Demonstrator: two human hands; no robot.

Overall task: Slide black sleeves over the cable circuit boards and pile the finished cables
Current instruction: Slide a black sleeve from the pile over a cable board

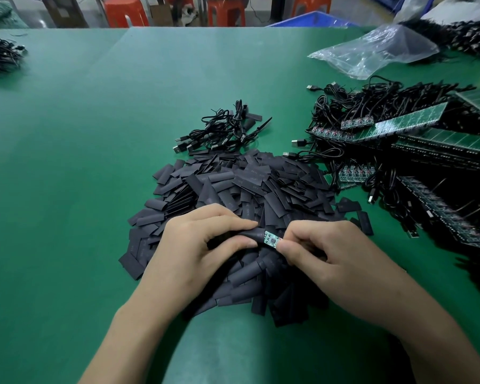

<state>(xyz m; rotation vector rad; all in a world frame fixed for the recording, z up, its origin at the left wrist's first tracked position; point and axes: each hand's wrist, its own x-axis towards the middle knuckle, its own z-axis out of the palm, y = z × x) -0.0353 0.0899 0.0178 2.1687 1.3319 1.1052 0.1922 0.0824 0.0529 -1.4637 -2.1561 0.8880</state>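
The left hand (205,239) is pinching a black sleeve (254,234) between thumb and forefinger, with the other fingers curling in beneath it; the right hand (324,250) is pinching the small green circuit board (272,240) by its right end, forefinger above and thumb below; both hands are working low over the near edge of the heap of loose sleeves (247,184) on the green mat (94,162).

The board is lying directly between the two hands, its long axis running left to right and dipping a little toward the right; the sleeve is lining up along that same axis, its open mouth facing right and meeting the board's left end; whether that end is already sitting inside the mouth is hard to tell, since the dark sleeve is blending into the heap behind it.

The step in hand looks like the feeding-on itself, and it is turning on that shared line; the sleeve needs to be travelling rightward, or the board leftward, without either twisting off axis; the right fingertips are covering the end the sleeve must reach, so they will probably need to be shifting their hold.

The small pile of finished cables (225,134) is lying beyond the heap, straight ahead and slightly on the left hand's side; the tangle of unsleeved cables and boards (385,126) is lying to the right, nearer the right hand.
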